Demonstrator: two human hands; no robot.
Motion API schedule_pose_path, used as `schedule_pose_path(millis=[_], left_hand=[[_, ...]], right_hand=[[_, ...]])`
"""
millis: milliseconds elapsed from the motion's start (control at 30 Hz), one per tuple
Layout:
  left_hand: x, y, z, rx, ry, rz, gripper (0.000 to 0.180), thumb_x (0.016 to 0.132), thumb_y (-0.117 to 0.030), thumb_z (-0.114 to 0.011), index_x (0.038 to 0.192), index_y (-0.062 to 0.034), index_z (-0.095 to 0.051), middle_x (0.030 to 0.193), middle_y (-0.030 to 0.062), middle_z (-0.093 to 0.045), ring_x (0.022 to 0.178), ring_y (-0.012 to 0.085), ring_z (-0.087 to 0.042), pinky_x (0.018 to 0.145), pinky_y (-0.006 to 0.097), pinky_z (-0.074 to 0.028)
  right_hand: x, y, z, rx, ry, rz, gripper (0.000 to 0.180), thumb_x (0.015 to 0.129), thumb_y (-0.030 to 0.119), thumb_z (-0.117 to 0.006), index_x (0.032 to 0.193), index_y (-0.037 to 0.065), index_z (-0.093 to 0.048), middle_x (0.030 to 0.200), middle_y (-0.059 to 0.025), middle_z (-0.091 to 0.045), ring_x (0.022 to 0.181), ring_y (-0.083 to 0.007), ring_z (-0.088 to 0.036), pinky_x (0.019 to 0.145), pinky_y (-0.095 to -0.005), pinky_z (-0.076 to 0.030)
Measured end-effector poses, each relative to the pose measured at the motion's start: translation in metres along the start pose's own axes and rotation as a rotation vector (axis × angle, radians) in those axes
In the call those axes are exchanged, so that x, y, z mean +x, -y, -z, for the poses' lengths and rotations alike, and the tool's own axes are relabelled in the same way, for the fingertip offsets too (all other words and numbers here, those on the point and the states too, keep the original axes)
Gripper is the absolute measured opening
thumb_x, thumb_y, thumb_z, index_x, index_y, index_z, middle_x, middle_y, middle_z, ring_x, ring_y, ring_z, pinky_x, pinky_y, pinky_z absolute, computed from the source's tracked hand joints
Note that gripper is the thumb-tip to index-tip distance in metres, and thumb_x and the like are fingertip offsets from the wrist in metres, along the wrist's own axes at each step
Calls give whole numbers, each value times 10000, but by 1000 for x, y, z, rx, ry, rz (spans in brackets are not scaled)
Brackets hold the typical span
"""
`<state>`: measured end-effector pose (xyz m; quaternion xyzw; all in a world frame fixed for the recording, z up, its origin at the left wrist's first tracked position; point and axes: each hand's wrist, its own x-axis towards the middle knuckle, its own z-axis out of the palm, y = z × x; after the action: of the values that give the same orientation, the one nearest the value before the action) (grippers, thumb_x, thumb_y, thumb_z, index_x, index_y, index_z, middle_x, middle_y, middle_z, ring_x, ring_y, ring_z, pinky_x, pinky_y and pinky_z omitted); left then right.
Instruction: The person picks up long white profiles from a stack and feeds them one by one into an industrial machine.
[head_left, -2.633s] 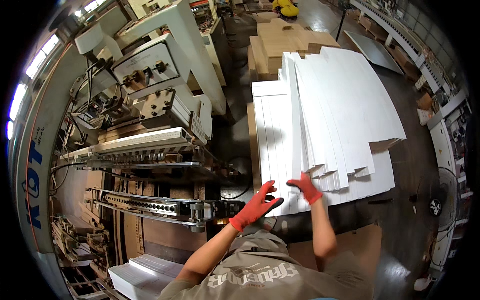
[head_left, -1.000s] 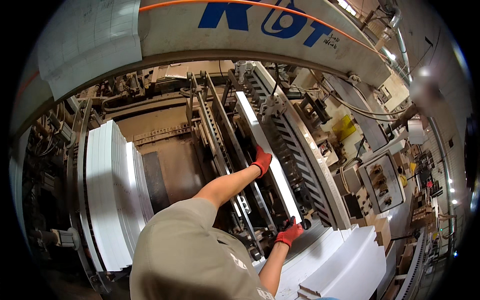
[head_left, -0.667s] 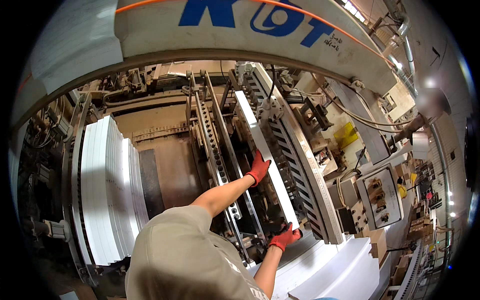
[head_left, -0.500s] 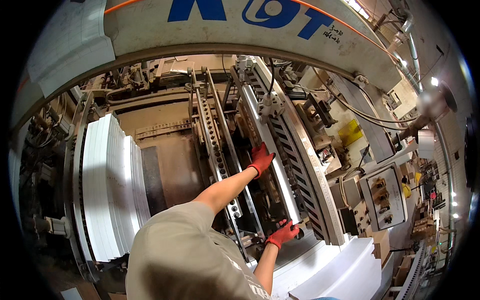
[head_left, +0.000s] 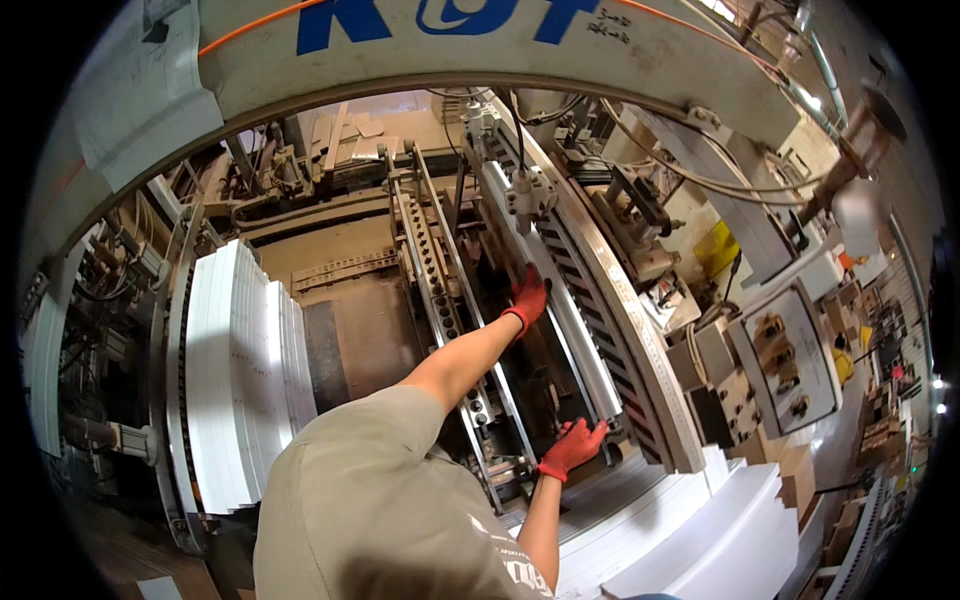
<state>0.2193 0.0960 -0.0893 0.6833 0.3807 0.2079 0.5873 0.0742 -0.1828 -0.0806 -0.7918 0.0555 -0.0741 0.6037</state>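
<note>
Near end first — right hand (head_left: 573, 446) curls its fingers under the white sheet bundle (head_left: 560, 300) in the feeder; farther up, left hand (head_left: 528, 296) presses it flat-fingered. Risk — gloves nipped against the perforated rail (head_left: 440, 300), sheets fanning crooked.

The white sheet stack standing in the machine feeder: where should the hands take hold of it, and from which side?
Probably at its two ends. The white sheet stack is long, thin and stands on edge between the rails, so a hand at each end steadies it. The left hand rests on the far end, the right hand on the near end, both coming from the open left side.
</note>
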Motion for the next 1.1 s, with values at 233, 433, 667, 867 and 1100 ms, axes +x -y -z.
schedule_pose_path(millis=[233,433,667,867,1100], left_hand=[[-16,89,-43,-741,633,93,556,876,-525,-610,1253,-128,-509,1100,82,-582,985,260,-543,897,388,-447],[-40,39,-44,-976,370,506,597,794,-615,-679,1178,-173,-564,1203,73,-603,1075,297,-531,947,556,-391],[-26,46,-49,-1089,367,594,407,787,-536,-718,684,-244,-453,658,-9,-363,616,182,-397,480,397,-292],[-28,70,-38,-886,375,333,449,861,-557,-588,1107,-187,-523,1123,76,-483,1052,274,-436,877,494,-397],[-32,35,-27,-1104,678,581,622,855,-518,-653,1335,-161,-484,1415,68,-424,1300,309,-392,1061,547,-351]], right_hand=[[31,-59,7,-270,-83,568,509,883,90,-576,1342,-81,-440,705,-39,-561,591,-100,-514,528,-259,-430],[11,-13,22,-265,-19,434,445,853,104,-597,1264,-43,-511,700,-84,-579,668,-168,-574,681,-344,-483],[-58,47,14,-283,263,404,171,815,132,-626,976,77,-633,842,-88,-638,760,-276,-621,685,-385,-496],[-57,53,22,-384,284,539,156,787,190,-649,917,104,-647,845,-92,-623,816,-307,-613,691,-420,-505],[-58,59,28,-514,336,505,156,815,241,-604,905,118,-634,835,-89,-589,814,-301,-596,690,-437,-510]])
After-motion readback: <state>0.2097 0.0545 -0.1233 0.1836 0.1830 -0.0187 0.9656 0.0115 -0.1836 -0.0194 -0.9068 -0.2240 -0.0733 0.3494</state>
